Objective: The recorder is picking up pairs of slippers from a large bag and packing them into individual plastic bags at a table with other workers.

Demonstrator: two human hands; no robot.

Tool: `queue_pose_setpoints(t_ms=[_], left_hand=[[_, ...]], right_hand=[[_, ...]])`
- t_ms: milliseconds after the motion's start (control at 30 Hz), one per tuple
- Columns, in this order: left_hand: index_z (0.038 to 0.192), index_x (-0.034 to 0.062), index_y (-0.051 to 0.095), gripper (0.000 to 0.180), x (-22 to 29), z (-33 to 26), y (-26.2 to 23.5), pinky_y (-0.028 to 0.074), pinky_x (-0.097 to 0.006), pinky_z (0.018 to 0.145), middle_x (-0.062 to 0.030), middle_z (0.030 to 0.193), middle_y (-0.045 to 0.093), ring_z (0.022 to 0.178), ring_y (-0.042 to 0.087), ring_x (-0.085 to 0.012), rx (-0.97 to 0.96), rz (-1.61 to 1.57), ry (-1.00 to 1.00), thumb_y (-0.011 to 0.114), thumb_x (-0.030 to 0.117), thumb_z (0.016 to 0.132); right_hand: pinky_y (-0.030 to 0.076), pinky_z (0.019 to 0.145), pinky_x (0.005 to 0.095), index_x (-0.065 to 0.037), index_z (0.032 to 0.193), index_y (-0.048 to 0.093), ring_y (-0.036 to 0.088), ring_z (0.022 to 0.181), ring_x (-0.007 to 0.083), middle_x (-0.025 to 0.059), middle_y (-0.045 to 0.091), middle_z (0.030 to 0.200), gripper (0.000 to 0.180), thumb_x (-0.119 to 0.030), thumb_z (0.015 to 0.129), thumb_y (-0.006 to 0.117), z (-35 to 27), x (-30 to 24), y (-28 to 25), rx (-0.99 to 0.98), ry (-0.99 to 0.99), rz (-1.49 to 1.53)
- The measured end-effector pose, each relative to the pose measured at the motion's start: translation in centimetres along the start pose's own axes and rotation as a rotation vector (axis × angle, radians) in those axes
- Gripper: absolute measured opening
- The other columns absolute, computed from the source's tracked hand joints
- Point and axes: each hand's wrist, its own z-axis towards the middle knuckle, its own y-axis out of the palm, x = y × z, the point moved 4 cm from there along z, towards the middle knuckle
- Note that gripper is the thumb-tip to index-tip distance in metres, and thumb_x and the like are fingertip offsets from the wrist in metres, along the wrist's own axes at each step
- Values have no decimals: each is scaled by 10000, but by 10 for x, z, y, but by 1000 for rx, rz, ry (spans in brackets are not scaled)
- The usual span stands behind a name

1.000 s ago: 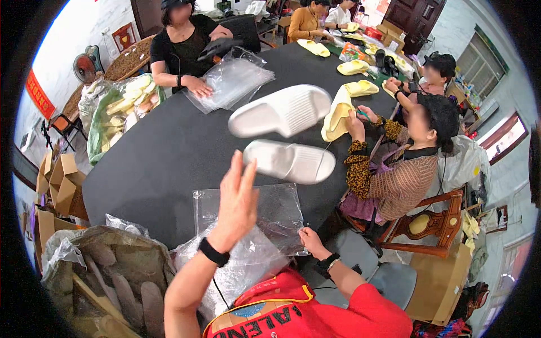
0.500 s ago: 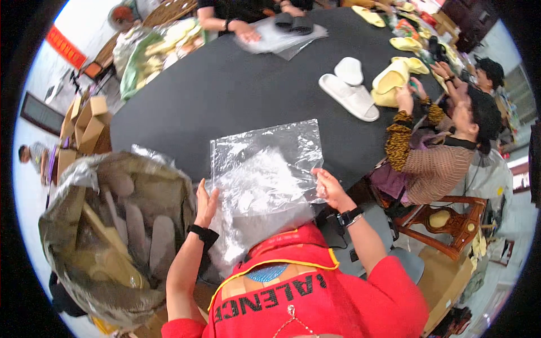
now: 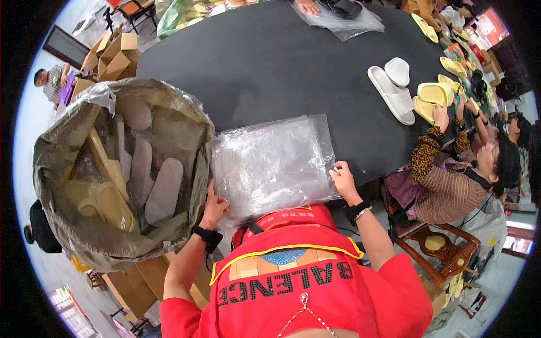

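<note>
Layered clear plastic bags (image 3: 267, 166) lie nearly flat at the near table edge, in front of my red top. My left hand (image 3: 214, 208) holds their lower left edge, with the thumb on top and the index finger along the side; its other fingers are hidden. At the right edge, my right hand (image 3: 345, 183) pinches the plastic between thumb and fingers. Light glares off the film, so the number of layers cannot be made out.
Left of me stands a large sack (image 3: 191, 236) of pale and yellow slippers. A dark table (image 3: 253, 73) carries a white slipper pair (image 3: 393, 93). At right, a co-worker (image 3: 451, 191) handles yellow slippers (image 3: 431, 100). Another person's hand (image 3: 307, 7) is by plastic bags at the far edge.
The bags have come down and lie flatter and smoother between my hands. Both hands have shifted slightly. The view has turned, so the sack appears higher and the table's things farther right.
</note>
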Motion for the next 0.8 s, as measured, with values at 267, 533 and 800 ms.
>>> queue_pose_setpoints(t_ms=[267, 533, 800], left_hand=[[1402, 189, -9, 917, -57, -14, -23, 381, -243, 443, -2, 620, 442, 506, 427, -98, 125, 47, -82, 520, -83, 704], [1288, 122, 363, 670, 110, -50, 42, 260, -513, 953, -196, 1328, 305, 1185, 314, -376, 169, 1016, 656, 644, 92, 680], [1276, 277, 397, 513, 118, 68, 188, 134, -707, 906, -139, 1396, 243, 1267, 166, -444, -291, 1188, 816, 536, 395, 797]], right_hand=[[242, 943, 554, -93, 1192, 461, 383, 1152, 344, 173, 394, 1275, 481, -359, 797, 531, -41, -64, 57, 55, -802, -1026], [82, 960, 667, -215, 1278, 421, 221, 1295, 294, 134, 272, 1390, 679, -614, 732, 473, -30, -30, 65, -165, -738, -1143], [101, 950, 675, -228, 1322, 345, 134, 1333, 266, 76, 192, 1436, 849, -609, 610, 607, -29, -36, 75, -394, -571, -1227]])
